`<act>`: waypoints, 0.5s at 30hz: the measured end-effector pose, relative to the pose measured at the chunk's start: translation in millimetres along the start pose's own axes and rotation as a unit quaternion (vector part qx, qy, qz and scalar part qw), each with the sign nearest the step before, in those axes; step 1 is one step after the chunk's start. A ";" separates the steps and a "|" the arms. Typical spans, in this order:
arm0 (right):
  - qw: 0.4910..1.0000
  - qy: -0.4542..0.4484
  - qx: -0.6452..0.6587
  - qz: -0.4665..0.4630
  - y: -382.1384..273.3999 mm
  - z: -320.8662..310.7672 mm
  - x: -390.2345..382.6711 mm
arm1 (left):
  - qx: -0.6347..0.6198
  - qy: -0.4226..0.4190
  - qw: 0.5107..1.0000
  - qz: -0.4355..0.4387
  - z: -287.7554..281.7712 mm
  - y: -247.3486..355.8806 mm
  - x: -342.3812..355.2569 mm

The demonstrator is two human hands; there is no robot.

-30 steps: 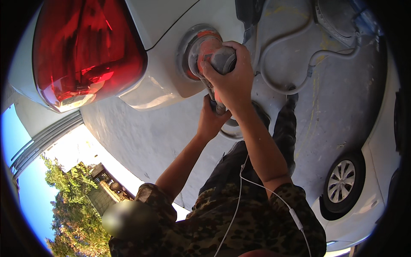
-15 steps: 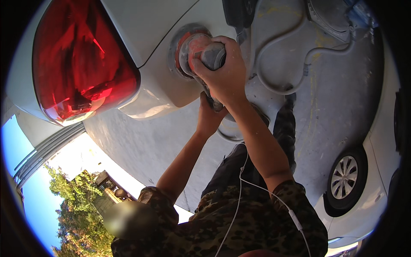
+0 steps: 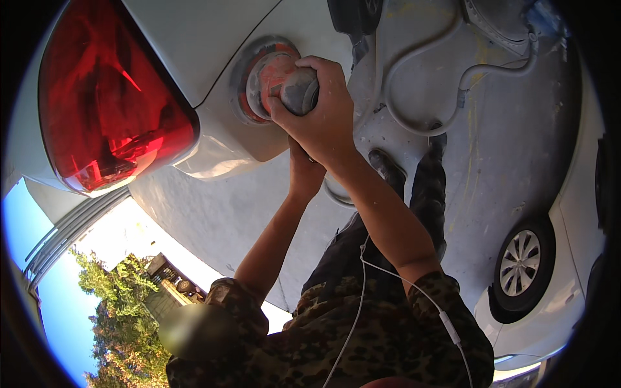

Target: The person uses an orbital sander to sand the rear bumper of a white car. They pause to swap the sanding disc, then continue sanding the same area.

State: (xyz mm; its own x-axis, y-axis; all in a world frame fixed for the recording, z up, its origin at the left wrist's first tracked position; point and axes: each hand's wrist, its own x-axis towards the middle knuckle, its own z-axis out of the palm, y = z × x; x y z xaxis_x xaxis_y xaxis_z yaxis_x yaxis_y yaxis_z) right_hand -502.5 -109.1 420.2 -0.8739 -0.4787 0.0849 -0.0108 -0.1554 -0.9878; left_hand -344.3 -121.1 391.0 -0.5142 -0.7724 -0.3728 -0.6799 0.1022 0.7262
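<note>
My right hand (image 3: 321, 116) sits at about 12 o'clock in the view, fingers curled tight over the rounded grey top of the orbital sander (image 3: 284, 83). The grip is closed, the knuckles wrapped well around the housing. The sander's orange pad lies flat against the white car body (image 3: 213, 45), just to the 3 o'clock side of the red tail light (image 3: 110, 110), and a dull grey ring of scuffed paint shows around the pad's edge.

My left hand (image 3: 304, 171) comes up from 6 o'clock directly beneath my right hand and touches its underside near the wrist. My right hand covers most of its fingers, so I cannot tell how far open it is or whether it grips the tool.

A grey air hose (image 3: 414, 77) loops across the concrete floor (image 3: 504, 149) at about 1 o'clock, well apart from the sander pad. At 4 o'clock stands 1 wheel (image 3: 519, 263) of a second white car. My camouflage shirt (image 3: 362, 336) fills the 6 o'clock edge, with a thin white cable (image 3: 359, 284) running over it. My dark shoe (image 3: 387, 169) rests on the floor just beside my right forearm. At 7 o'clock I see green trees (image 3: 110, 323) and blue sky.
</note>
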 end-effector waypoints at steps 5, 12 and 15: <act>0.991 0.014 0.002 0.130 30.1 -0.9 -8.5 | 0.013 -0.014 1.000 -0.021 -4.2 -19.3 -3.0; 0.971 0.020 -0.015 0.236 50.1 -9.6 -19.5 | 0.032 -0.024 0.998 -0.058 8.5 -50.0 -20.0; 0.997 -0.007 0.011 0.073 16.4 1.5 -39.4 | -0.007 -0.005 1.000 0.000 4.0 -56.3 -20.9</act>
State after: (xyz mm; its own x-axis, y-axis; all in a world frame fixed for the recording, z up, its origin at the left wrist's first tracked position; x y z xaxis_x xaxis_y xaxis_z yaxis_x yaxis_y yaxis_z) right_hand -467.5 -94.0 400.8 -0.8586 -0.5093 -0.0581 0.1272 -0.1019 -0.9866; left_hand -297.4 -108.2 355.6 -0.5197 -0.7665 -0.3775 -0.6726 0.0945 0.7340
